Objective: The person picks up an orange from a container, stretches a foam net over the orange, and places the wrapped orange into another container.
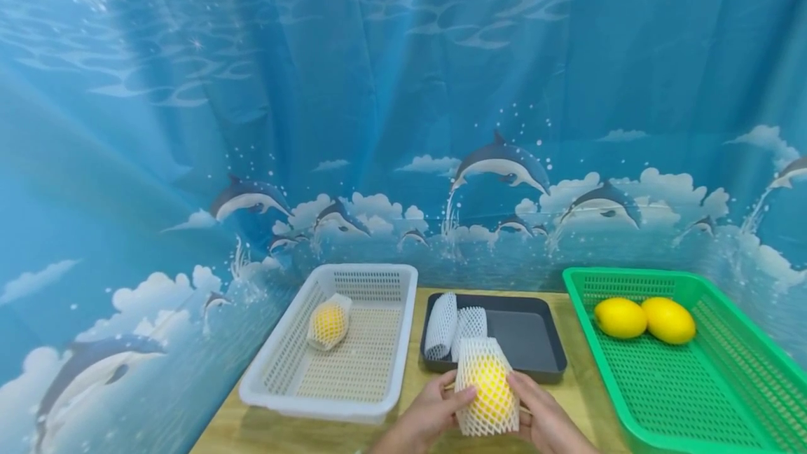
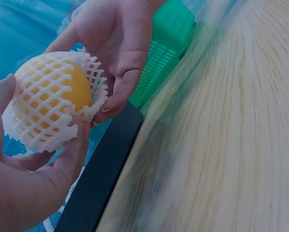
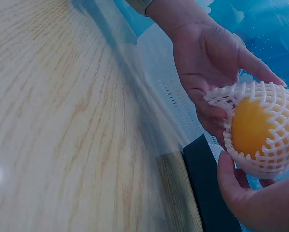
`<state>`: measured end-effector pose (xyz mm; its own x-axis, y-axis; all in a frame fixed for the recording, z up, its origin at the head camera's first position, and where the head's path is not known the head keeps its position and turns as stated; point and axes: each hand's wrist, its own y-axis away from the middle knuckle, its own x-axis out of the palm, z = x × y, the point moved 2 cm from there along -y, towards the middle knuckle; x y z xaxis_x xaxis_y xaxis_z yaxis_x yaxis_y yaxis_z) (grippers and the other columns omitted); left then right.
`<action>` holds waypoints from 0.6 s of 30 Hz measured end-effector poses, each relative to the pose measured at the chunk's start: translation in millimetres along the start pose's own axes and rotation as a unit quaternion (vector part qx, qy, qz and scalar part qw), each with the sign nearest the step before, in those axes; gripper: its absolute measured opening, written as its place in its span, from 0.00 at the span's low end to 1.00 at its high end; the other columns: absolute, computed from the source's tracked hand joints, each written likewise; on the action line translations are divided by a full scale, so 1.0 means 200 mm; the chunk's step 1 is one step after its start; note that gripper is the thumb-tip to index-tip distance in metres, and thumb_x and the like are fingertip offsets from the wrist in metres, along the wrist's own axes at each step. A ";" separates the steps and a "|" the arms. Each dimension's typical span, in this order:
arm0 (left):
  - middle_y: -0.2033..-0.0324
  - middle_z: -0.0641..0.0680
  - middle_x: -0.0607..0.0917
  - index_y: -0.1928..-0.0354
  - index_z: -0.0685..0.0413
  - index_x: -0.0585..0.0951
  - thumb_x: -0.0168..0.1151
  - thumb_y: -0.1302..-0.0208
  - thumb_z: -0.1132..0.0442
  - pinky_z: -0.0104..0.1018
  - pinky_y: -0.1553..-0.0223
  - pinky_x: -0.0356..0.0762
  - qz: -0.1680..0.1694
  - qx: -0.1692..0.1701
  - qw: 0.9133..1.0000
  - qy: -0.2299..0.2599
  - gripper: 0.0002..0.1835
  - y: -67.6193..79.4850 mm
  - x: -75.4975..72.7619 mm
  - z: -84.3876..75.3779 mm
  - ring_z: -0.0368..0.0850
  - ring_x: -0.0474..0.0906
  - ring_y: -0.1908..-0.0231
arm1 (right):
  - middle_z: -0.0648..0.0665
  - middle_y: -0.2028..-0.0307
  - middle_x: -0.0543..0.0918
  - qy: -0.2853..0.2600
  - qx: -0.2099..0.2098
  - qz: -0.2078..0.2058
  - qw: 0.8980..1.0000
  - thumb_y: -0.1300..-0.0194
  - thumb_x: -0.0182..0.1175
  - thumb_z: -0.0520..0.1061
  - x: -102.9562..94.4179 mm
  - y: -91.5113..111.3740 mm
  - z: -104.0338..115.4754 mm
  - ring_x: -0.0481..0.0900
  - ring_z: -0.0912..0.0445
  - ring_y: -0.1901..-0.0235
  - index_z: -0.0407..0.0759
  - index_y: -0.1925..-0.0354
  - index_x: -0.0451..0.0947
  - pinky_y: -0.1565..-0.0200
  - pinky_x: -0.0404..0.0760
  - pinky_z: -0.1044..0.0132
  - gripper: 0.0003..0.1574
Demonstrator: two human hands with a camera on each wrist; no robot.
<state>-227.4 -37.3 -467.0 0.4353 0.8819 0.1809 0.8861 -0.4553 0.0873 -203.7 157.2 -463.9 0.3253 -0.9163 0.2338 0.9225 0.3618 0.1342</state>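
Observation:
A yellow lemon (image 1: 492, 385) sits inside a white foam net sleeve (image 1: 477, 350), held up in front of the tray's near edge. My left hand (image 1: 435, 403) grips it from the left, thumb on the front of the mesh. On the other side my right hand (image 1: 543, 413) pinches the sleeve, its thumb near the upper right. Both wrist views show bare yellow peel at the net's open end, where fingers of my left hand (image 2: 43, 179) and right hand (image 3: 251, 198) hold the rim.
Two foam net sleeves (image 1: 441, 326) lie in a dark grey tray (image 1: 520, 331) behind the hands. To the left, a white basket (image 1: 392, 384) contains one netted lemon (image 1: 329, 323). A green basket (image 1: 621, 394) at right holds two bare lemons (image 1: 670, 321). Beneath is a wooden table (image 1: 258, 433).

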 end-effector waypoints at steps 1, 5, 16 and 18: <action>0.54 0.60 0.85 0.33 0.68 0.64 0.62 0.33 0.59 0.45 0.53 0.82 0.001 0.000 1.000 0.000 0.32 0.00 0.00 0.00 0.50 0.83 0.55 | 0.47 0.49 0.77 0.000 -0.001 -0.001 1.000 0.23 0.40 0.60 0.00 0.00 0.00 0.81 0.50 0.51 0.24 0.30 0.37 0.49 0.81 0.55 0.47; 0.53 0.58 0.84 0.33 0.66 0.65 0.64 0.35 0.59 0.46 0.53 0.82 -0.003 0.003 1.000 -0.023 0.32 0.00 0.00 0.00 0.50 0.82 0.55 | 0.46 0.48 0.77 0.001 -0.004 -0.008 1.000 0.23 0.42 0.59 0.00 -0.01 -0.01 0.80 0.48 0.49 0.23 0.30 0.38 0.47 0.80 0.54 0.48; 0.57 0.55 0.81 0.35 0.61 0.66 0.57 0.29 0.51 0.47 0.61 0.82 -0.007 -0.008 0.994 -0.105 0.28 0.02 0.00 -0.04 0.48 0.80 0.61 | 0.47 0.58 0.82 -0.042 0.014 -0.025 0.999 0.25 0.44 0.57 0.02 0.00 -0.03 0.82 0.54 0.57 0.31 0.36 0.53 0.52 0.80 0.60 0.36; 0.58 0.54 0.81 0.36 0.60 0.67 0.52 0.28 0.47 0.45 0.61 0.82 -0.013 -0.015 0.993 -0.114 0.28 0.02 0.00 -0.04 0.47 0.80 0.61 | 0.47 0.59 0.81 -0.060 0.033 -0.019 0.997 0.25 0.43 0.59 0.02 0.00 -0.03 0.80 0.55 0.58 0.36 0.40 0.59 0.53 0.79 0.62 0.31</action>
<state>-224.9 -39.7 -458.0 0.4407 0.8964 -0.0475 0.8936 -0.4330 0.1185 -201.4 153.2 -469.9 0.2598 -0.9034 0.3411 0.9165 0.3419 0.2075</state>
